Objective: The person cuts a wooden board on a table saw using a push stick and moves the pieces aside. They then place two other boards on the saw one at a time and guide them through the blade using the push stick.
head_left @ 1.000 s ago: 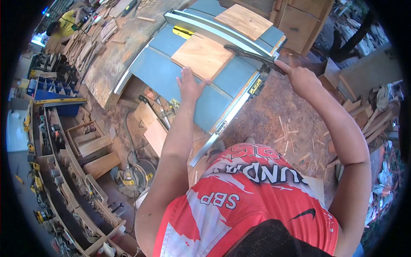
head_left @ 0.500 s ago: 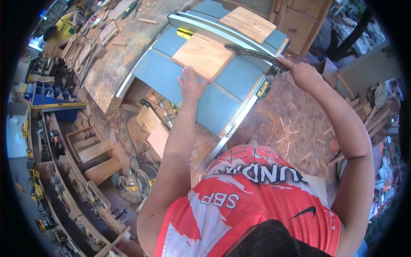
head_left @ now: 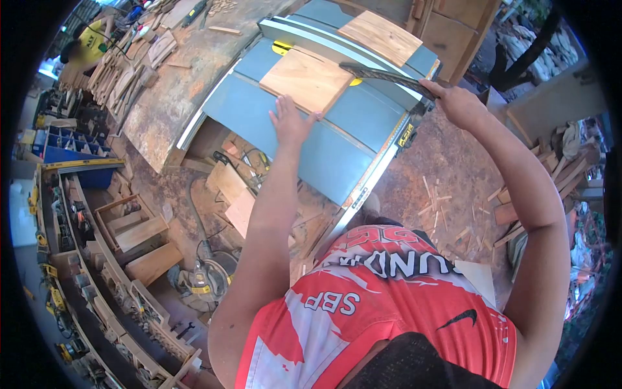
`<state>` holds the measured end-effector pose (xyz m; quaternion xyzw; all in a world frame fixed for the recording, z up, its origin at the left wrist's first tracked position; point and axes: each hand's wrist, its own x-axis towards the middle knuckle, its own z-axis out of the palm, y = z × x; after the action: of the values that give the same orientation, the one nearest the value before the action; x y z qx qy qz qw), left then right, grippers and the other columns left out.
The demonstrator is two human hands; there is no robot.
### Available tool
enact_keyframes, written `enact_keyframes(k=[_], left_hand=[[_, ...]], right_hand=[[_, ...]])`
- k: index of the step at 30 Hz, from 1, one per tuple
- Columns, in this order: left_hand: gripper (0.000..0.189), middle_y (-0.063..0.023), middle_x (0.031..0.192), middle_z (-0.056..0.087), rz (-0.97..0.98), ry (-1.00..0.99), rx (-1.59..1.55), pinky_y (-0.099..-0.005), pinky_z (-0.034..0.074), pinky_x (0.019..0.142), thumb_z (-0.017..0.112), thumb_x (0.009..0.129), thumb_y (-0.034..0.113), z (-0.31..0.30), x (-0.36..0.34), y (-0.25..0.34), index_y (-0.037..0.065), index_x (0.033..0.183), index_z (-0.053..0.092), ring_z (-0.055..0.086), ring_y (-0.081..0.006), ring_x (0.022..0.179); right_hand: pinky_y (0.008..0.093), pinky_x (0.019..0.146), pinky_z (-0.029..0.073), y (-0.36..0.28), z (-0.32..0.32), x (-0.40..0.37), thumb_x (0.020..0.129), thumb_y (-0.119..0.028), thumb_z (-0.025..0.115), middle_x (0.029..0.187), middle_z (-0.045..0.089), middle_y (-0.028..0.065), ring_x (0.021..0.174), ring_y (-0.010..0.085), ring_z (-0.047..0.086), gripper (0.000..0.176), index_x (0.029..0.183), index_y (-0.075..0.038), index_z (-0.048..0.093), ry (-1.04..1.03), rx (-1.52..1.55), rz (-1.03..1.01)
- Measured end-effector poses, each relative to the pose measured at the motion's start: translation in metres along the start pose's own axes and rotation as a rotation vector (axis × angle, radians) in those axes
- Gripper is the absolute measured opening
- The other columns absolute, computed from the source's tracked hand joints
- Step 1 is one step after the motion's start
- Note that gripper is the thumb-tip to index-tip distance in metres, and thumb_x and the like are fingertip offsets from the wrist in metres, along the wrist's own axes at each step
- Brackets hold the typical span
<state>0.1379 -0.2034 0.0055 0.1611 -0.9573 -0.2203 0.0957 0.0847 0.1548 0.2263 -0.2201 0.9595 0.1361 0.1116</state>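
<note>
A square wooden board lies flat on the blue-grey table of a saw, beside its long metal fence. My left hand has its fingers spread against the board's near edge. My right hand grips the end of a dark push stick, whose far tip reaches the board's right corner. Yellow shows at that corner and at a yellow insert past the board's far left corner. Beyond the fence lies a second board.
Another person is at the far left, by a bench with wood strips. Below left are a blue organiser, shelves of tools and a round power tool. Wood scraps litter the floor at right.
The board has shifted slightly away from the push stick, and yellow now shows at its right corner. My left hand stays by its edge. The person at far left has moved into fuller view.
</note>
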Motion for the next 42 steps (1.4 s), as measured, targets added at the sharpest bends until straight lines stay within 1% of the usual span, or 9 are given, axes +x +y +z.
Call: enact_keyframes(k=[4,9,18,20,30,32,34,39,42], left_hand=[[0.105,-0.0246,0.157,0.027,-0.003,0.008,-0.029,-0.0562,0.009,0.119,0.072,0.079,0.058,-0.003,0.006,-0.005,-0.005,0.149,0.025,0.019,-0.0344,0.149],[0.109,-0.0272,0.155,0.027,0.023,0.003,0.019,-0.0582,0.010,0.119,0.070,0.077,0.065,-0.002,0.011,-0.011,-0.006,0.148,0.026,0.020,-0.0372,0.148],[0.107,-0.0288,0.155,0.027,0.024,0.043,-0.003,-0.0610,0.011,0.117,0.072,0.078,0.060,0.002,0.013,-0.017,-0.006,0.148,0.026,0.020,-0.0379,0.148],[0.107,-0.0286,0.155,0.027,0.029,0.042,0.006,-0.0611,0.012,0.117,0.072,0.078,0.060,0.003,0.017,-0.020,-0.006,0.148,0.026,0.021,-0.0377,0.148],[0.107,-0.0252,0.155,0.030,0.036,0.050,0.060,-0.0602,0.014,0.117,0.070,0.078,0.063,-0.005,0.031,-0.031,-0.005,0.148,0.027,0.023,-0.0364,0.147],[0.107,-0.0251,0.155,0.030,0.033,0.046,0.050,-0.0601,0.014,0.117,0.070,0.078,0.063,-0.007,0.034,-0.032,-0.005,0.148,0.027,0.023,-0.0364,0.147],[0.107,-0.0251,0.155,0.030,0.030,0.041,0.039,-0.0600,0.014,0.117,0.070,0.078,0.062,-0.008,0.037,-0.035,-0.005,0.148,0.026,0.023,-0.0364,0.147],[0.099,-0.0250,0.156,0.027,0.034,0.021,0.097,-0.0582,0.012,0.118,0.066,0.081,0.063,-0.010,0.044,-0.041,0.005,0.152,0.028,0.022,-0.0357,0.148],[0.097,-0.0273,0.156,0.027,0.043,0.011,0.081,-0.0586,0.011,0.118,0.067,0.081,0.063,-0.015,0.047,-0.044,0.007,0.151,0.032,0.022,-0.0384,0.147]], right_hand=[[0.0479,0.082,0.055,-0.007,-0.011,0.003,0.097,-0.006,0.040,0.104,0.068,0.0212,0.095,0.0378,0.069,0.061,0.149,-0.038,0.035,0.014,0.017,0.001],[0.0478,0.081,0.055,-0.003,-0.012,0.002,0.097,-0.006,0.041,0.103,0.068,0.0205,0.095,0.0376,0.069,0.060,0.148,-0.037,0.037,-0.002,0.041,-0.040],[0.0477,0.080,0.056,-0.006,-0.002,0.011,0.094,-0.004,0.045,0.102,0.067,0.0243,0.095,0.0382,0.069,0.064,0.149,-0.035,0.036,-0.013,0.051,-0.004],[0.0503,0.072,0.054,0.000,0.012,0.018,0.099,-0.017,0.048,0.093,0.067,0.0248,0.085,0.0407,0.068,0.054,0.149,-0.035,0.036,0.153,0.051,-0.085],[0.0497,0.071,0.055,-0.015,0.002,0.031,0.099,-0.020,0.048,0.091,0.067,0.0246,0.084,0.0405,0.068,0.053,0.149,-0.036,0.036,0.095,0.087,-0.039],[0.0482,0.077,0.057,-0.021,-0.008,0.031,0.099,-0.014,0.044,0.100,0.069,0.0217,0.092,0.0375,0.070,0.055,0.149,-0.035,0.035,0.016,0.069,-0.003],[0.0480,0.077,0.057,-0.023,-0.011,0.033,0.099,-0.013,0.044,0.100,0.069,0.0215,0.093,0.0374,0.069,0.055,0.149,-0.035,0.036,0.022,0.075,-0.003],[0.0482,0.081,0.056,-0.025,-0.005,0.043,0.099,-0.010,0.043,0.104,0.068,0.0200,0.096,0.0363,0.069,0.056,0.148,-0.035,0.038,0.036,0.092,-0.009],[0.0487,0.074,0.055,-0.020,0.007,0.053,0.099,-0.015,0.044,0.095,0.069,0.0228,0.087,0.0383,0.069,0.054,0.147,-0.037,0.038,0.117,0.101,-0.044]])
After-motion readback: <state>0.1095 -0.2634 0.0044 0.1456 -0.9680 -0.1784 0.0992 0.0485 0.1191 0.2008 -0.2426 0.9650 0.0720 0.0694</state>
